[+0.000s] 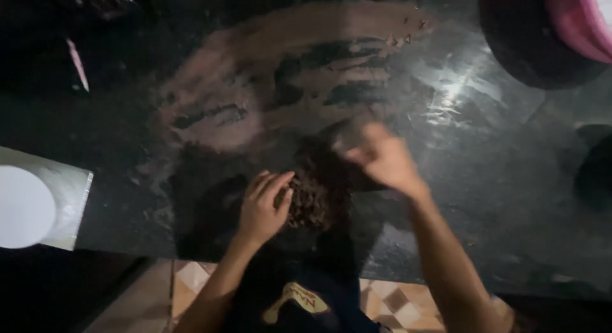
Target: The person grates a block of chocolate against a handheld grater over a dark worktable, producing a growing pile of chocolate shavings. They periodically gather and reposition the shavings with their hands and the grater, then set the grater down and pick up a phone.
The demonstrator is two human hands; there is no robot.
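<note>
**Working a dark crumbly mound on the stone surface**

We are mid-gathering, by our judgement: our left hand [262, 209] cups the dark crumbly mound [312, 199] near the front edge of the dark surface [497, 180], fingers curled against it. Our right hand [382, 158] hovers just above, blurred; we cannot tell its fingers' state. Next calls for pressing both sides together. A brown powder smear [255, 110] lies behind; a pink tub [577, 21] and white lid [24, 207] stand well apart, blocking nothing.

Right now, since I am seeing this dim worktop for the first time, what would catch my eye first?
The broad brownish smear spread over the dark counter stands out first, at upper centre. Below it, the left hand presses on a crumbly dark brown heap, with the blurred right hand raised beside it. A pink-rimmed tub sits at the top right corner.
</note>
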